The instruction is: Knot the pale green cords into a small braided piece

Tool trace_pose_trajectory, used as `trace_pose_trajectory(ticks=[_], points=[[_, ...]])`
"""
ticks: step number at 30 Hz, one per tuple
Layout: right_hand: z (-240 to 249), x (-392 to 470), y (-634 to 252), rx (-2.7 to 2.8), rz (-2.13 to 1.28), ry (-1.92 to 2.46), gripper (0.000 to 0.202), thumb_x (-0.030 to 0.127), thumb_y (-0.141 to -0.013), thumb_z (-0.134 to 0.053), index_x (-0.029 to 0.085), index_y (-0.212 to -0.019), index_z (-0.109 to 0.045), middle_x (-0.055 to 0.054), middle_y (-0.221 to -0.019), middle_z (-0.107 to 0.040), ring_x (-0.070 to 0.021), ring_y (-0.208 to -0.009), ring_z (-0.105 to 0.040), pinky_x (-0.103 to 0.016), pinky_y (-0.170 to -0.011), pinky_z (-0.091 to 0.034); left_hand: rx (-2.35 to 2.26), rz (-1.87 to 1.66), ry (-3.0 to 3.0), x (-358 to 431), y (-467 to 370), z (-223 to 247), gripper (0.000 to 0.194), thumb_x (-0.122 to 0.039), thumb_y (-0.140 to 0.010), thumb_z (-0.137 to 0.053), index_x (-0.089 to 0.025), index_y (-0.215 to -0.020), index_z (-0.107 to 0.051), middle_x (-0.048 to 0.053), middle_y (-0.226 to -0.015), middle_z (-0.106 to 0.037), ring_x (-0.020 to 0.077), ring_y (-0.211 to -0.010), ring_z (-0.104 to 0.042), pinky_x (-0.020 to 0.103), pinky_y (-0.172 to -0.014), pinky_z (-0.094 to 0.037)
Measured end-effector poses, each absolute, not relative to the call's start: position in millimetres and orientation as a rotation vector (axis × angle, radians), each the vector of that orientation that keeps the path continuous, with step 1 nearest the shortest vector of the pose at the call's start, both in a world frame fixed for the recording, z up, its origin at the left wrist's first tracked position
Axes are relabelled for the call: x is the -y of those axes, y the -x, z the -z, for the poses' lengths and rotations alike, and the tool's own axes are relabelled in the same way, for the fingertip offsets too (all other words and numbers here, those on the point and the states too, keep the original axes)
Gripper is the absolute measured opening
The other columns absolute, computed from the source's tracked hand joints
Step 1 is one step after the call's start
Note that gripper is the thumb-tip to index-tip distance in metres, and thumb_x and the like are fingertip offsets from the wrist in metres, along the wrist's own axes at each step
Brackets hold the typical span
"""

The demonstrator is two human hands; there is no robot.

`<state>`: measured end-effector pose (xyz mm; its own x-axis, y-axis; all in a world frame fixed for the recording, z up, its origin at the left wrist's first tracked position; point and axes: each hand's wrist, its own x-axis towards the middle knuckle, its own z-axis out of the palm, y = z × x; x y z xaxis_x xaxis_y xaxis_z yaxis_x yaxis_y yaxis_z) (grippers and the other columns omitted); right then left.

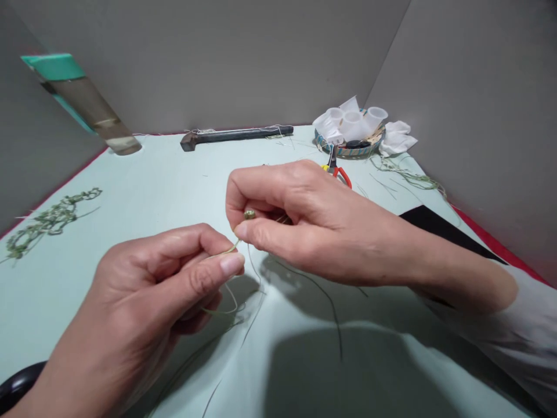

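Observation:
Over the middle of the table, my left hand (161,278) pinches a pale green cord (235,246) between thumb and forefinger. My right hand (304,217) grips the same cord just up and to the right, its fingers curled and thumb pressed in. A small green knotted piece (249,214) pokes out between the right thumb and fingers; the rest of it is hidden in the hand. Loose thin threads (333,302) hang down below both hands. The fingertips of the two hands are close together, with a short stretch of cord between them.
Finished-looking green knotwork (56,223) lies at left. At the back are a bottle with a green cap (89,104), a dark hammer-like bar (239,135) and a basket (348,152) of white cups. Red-and-yellow-handled cutters (343,176), green threads (413,174) and a black sheet (429,223) lie at right.

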<state>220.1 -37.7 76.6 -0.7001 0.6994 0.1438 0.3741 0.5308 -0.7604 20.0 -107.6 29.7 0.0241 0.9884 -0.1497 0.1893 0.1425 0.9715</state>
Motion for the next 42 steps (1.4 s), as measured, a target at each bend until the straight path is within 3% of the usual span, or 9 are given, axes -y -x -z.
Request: trace_pose_trajectory(ticks=[5, 9, 13, 17, 25, 32, 42], points=[[-75.8, 28.3, -221.2, 2.395, -1.117, 0.853, 0.016, 0.016, -0.092, -0.056, 0.020, -0.077, -0.057, 0.007, -0.066, -0.047, -0.0099, -0.063, -0.039, -0.030, -0.060, -0.027, -1.322, -0.878, -1.137, 102.7, -24.9, -30.9, 0.036, -0.050, -0.078, -0.082, -0.023, -0.057, -0.069, -0.005, -0.047, -0.037, 0.0088, -0.042, -0.028, 0.020, -0.035, -0.026], [-74.1, 23.2, -221.4, 2.314, -1.406, 0.841, 0.006, 0.021, -0.093, -0.057, 0.021, -0.089, -0.061, 0.008, -0.067, -0.045, -0.0089, -0.062, -0.040, -0.029, -0.055, -0.029, -1.298, -0.905, -1.102, 101.6, -22.8, -27.4, 0.026, -0.054, -0.073, -0.086, -0.029, -0.079, -0.079, -0.006, -0.053, -0.032, 0.0084, -0.044, -0.025, 0.018, -0.034, -0.025], [-74.4, 25.7, -216.8, 2.268, -1.432, 1.025, 0.006, 0.019, -0.092, -0.059, 0.025, -0.093, -0.057, 0.011, -0.058, -0.039, -0.0081, -0.054, -0.039, -0.028, -0.051, -0.024, -1.323, -0.993, -1.056, 101.9, -19.5, -24.9, 0.030, -0.051, -0.071, -0.089, -0.032, -0.094, -0.081, -0.008, -0.052, -0.028, 0.0083, -0.043, -0.022, 0.018, -0.033, -0.022], [-73.4, 27.1, -218.2, 2.223, -1.588, 0.927, 0.005, 0.026, -0.095, -0.058, 0.025, -0.099, -0.055, 0.012, -0.060, -0.040, -0.0087, -0.055, -0.037, -0.028, -0.050, -0.024, -1.408, -1.090, -1.083, 102.1, -19.3, -23.4, 0.025, -0.048, -0.069, -0.091, -0.030, -0.085, -0.082, -0.006, -0.047, -0.039, 0.0084, -0.041, -0.033, 0.019, -0.035, -0.026], [-70.0, 25.6, -222.0, 2.135, -1.566, 0.856, 0.011, 0.023, -0.086, -0.058, 0.031, -0.093, -0.058, 0.009, -0.061, -0.042, -0.0112, -0.055, -0.039, -0.033, -0.050, -0.026, -1.465, -1.121, -1.111, 106.3, -17.5, -20.6, 0.025, -0.048, -0.069, -0.091, -0.029, -0.084, -0.082, -0.005, -0.046, -0.044, 0.0084, -0.039, -0.037, 0.020, -0.034, -0.029], [-74.9, 29.2, -217.6, 2.135, -1.549, 0.928, 0.016, 0.014, -0.087, -0.054, 0.029, -0.091, -0.051, 0.010, -0.058, -0.039, -0.0119, -0.053, -0.033, -0.033, -0.049, -0.024, -1.362, -1.064, -1.004, 101.6, -25.7, -23.4, 0.027, -0.049, -0.067, -0.092, -0.027, -0.076, -0.081, -0.006, -0.046, -0.038, 0.0069, -0.041, -0.029, 0.018, -0.033, -0.025], [-71.8, 26.7, -218.3, 2.104, -1.649, 0.864, 0.016, 0.015, -0.087, -0.055, 0.029, -0.092, -0.051, 0.010, -0.057, -0.037, -0.0118, -0.053, -0.031, -0.033, -0.052, -0.023, -1.387, -1.208, -0.980, 104.9, -25.0, -25.4, 0.026, -0.047, -0.064, -0.095, -0.028, -0.071, -0.079, -0.006, -0.047, -0.040, 0.0057, -0.041, -0.031, 0.017, -0.034, -0.029]])
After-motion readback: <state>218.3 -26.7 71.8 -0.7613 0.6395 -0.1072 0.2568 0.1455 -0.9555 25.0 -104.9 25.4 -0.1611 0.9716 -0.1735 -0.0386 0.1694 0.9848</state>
